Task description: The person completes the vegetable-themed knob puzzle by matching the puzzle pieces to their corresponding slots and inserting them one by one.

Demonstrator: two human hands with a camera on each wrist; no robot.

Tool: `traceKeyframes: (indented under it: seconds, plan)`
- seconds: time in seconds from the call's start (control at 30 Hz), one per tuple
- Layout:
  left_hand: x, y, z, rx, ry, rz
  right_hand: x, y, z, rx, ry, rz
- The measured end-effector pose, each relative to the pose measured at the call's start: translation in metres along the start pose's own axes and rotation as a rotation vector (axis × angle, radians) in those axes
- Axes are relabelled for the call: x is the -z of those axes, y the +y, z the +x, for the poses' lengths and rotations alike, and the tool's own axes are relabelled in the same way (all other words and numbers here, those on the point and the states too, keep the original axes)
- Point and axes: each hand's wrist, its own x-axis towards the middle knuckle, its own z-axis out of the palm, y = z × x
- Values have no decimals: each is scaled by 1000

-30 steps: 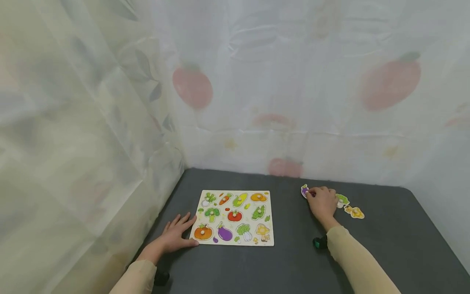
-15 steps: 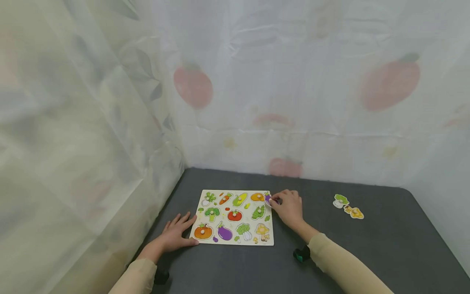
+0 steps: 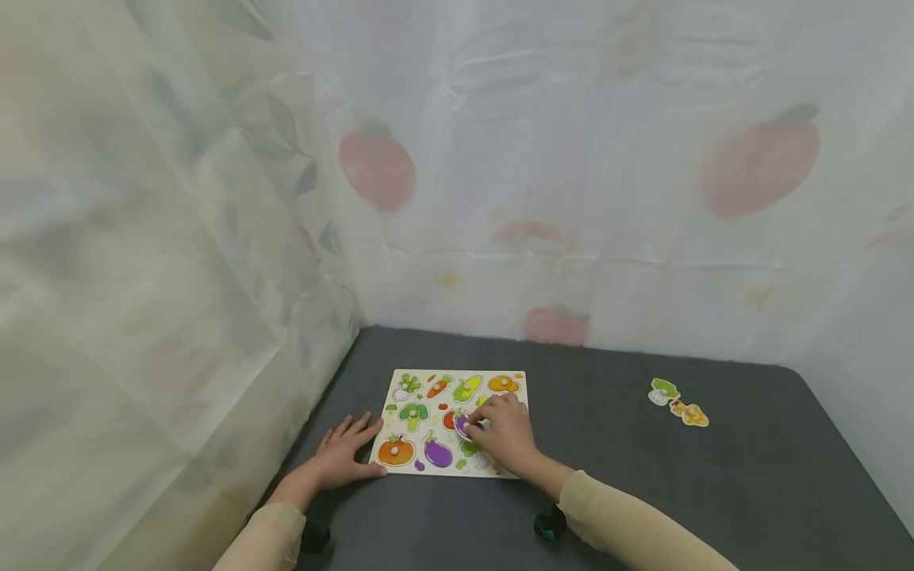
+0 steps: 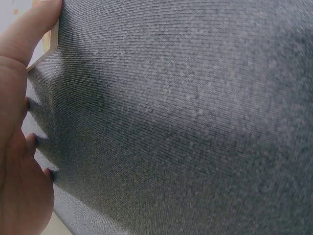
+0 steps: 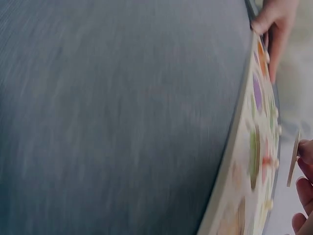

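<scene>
A pale wooden vegetable puzzle board (image 3: 430, 468) lies on the dark table. My right hand (image 3: 508, 432) is over its middle right, pinching a purple eggplant puzzle piece (image 3: 460, 424) by its knob. Seen edge-on in the right wrist view, this thin piece (image 5: 293, 159) is tilted and held clear of the board. My left hand (image 3: 339, 456) rests with spread fingers at the board's left edge, the thumb touching the lower left corner. Knobbed pieces such as the pumpkin (image 3: 396, 454) and broccoli (image 3: 412, 414) sit in the board. A purple eggplant shape (image 3: 438, 454) shows at the bottom.
To the right on the table (image 3: 614, 412) lie a green-and-white cabbage-like piece (image 3: 664, 390) and a yellow mushroom piece (image 3: 689, 412), close together. A pale printed curtain (image 3: 457, 198) hangs behind the table, and another sheet (image 3: 178, 317) hangs along the left side.
My right hand has picked up the eggplant piece from the table at the right and carried it left, over the board. The left hand has stayed at the board's edge.
</scene>
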Motion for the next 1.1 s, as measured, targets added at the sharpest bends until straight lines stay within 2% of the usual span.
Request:
traceKeyframes:
  seconds: [0.2,0.4,0.73,1.1]
  plan:
    - [-1,0,1,7,0,3,-21,-17,-3,46,-11,-6]
    - [0,2,-1,9,1,-9,-32,-29,-7,53,-34,-7]
    - [0,2,-2,9,2,-15,-46,-34,-7,22,-56,-29]
    - [1,3,-3,3,5,-11,-54,-36,-9,66,-19,-71]
